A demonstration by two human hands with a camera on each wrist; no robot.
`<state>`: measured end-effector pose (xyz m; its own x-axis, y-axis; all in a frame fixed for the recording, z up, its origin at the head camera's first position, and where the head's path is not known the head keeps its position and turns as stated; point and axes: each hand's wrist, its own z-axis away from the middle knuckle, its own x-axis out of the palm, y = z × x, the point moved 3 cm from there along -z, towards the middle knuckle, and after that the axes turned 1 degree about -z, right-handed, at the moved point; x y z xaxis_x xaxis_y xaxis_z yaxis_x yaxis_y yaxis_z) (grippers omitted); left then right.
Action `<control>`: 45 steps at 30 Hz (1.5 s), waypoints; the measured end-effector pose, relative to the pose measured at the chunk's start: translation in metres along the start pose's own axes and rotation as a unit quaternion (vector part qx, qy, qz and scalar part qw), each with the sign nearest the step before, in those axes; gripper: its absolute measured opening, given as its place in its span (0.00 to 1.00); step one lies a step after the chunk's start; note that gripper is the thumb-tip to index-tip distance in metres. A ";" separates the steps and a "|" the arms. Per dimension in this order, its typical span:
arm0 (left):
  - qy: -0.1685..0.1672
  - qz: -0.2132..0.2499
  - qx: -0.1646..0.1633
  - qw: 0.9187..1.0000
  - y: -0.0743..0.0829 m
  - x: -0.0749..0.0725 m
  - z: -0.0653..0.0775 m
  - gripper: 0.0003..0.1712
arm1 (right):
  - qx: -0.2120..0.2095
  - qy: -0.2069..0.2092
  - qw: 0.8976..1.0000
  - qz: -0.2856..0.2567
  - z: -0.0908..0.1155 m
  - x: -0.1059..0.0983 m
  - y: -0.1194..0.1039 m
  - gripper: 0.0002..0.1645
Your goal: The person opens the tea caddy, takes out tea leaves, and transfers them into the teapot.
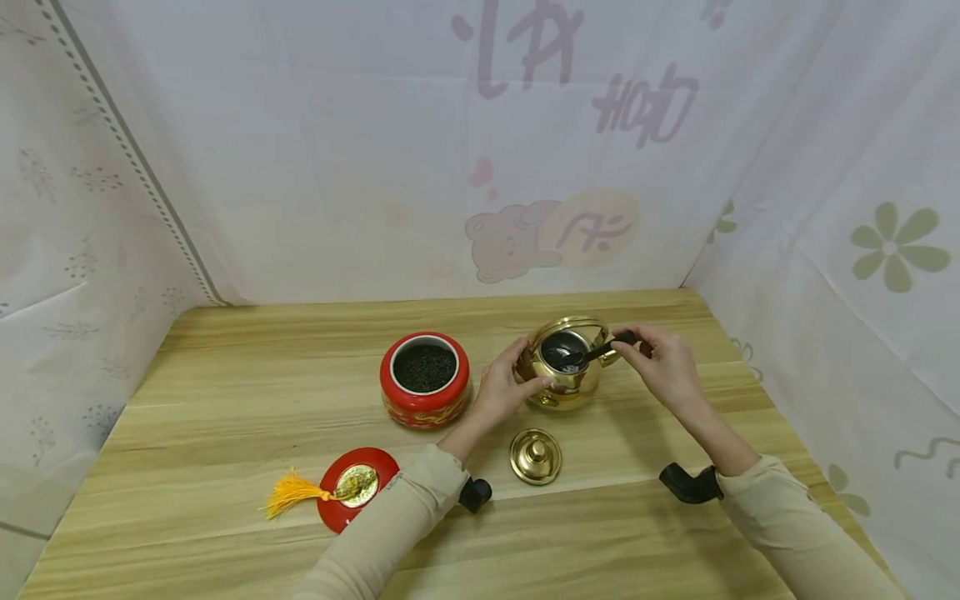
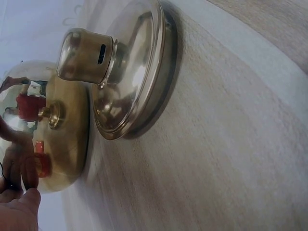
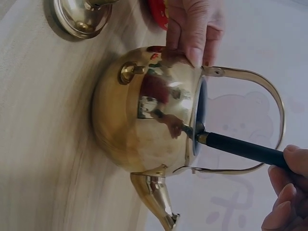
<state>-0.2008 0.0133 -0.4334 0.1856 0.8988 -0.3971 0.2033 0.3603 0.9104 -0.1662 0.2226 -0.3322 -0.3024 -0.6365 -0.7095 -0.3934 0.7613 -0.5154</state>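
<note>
A shiny gold teapot (image 1: 558, 393) stands uncovered on the wooden table, its arched handle (image 3: 276, 96) raised. My left hand (image 1: 504, 382) holds the pot's side, thumb near the rim. Between thumb and fingers, my right hand (image 1: 663, 360) pinches a black-handled spoon (image 3: 240, 148), tilted down into the pot's mouth. The spoon's head shows only partly in the head view; whether anything lies on it, I cannot tell. In front of the pot rests its gold lid (image 2: 130, 82), knob up.
Left of the pot is an open red jar (image 1: 427, 403) filled with dark tea leaves (image 1: 424, 367). A red lid (image 1: 378, 463) with a yellow tassel (image 1: 291, 493) lies partly behind my left sleeve. The spout (image 3: 156, 197) sticks out on the right. Printed cloth (image 1: 337, 167) walls enclose the table.
</note>
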 end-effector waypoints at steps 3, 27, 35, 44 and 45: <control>0.000 -0.004 -0.002 1.000 0.000 0.000 -0.001 0.44 | -0.003 0.004 1.000 0.000 -0.001 -0.003 -0.002 0.07; 0.004 -0.015 -0.012 1.000 -0.003 -0.002 0.000 0.45 | -0.033 0.027 0.999 0.027 0.006 -0.024 -0.017 0.11; 0.000 -0.015 -0.002 1.000 -0.001 0.000 0.001 0.44 | -0.052 0.018 0.998 0.035 0.007 -0.024 -0.018 0.13; 0.002 -0.010 0.000 1.000 -0.001 0.001 0.000 0.44 | -0.067 0.027 0.997 0.041 0.009 -0.024 -0.018 0.14; 0.004 -0.009 0.003 1.000 -0.001 0.001 0.000 0.44 | -0.067 0.026 0.997 0.041 0.009 -0.024 -0.018 0.14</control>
<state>-0.2004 0.0134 -0.4344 0.1745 0.8939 -0.4129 0.2132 0.3751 0.9021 -0.1442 0.2255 -0.3102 -0.3823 -0.5804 -0.7190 -0.4758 0.7907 -0.3852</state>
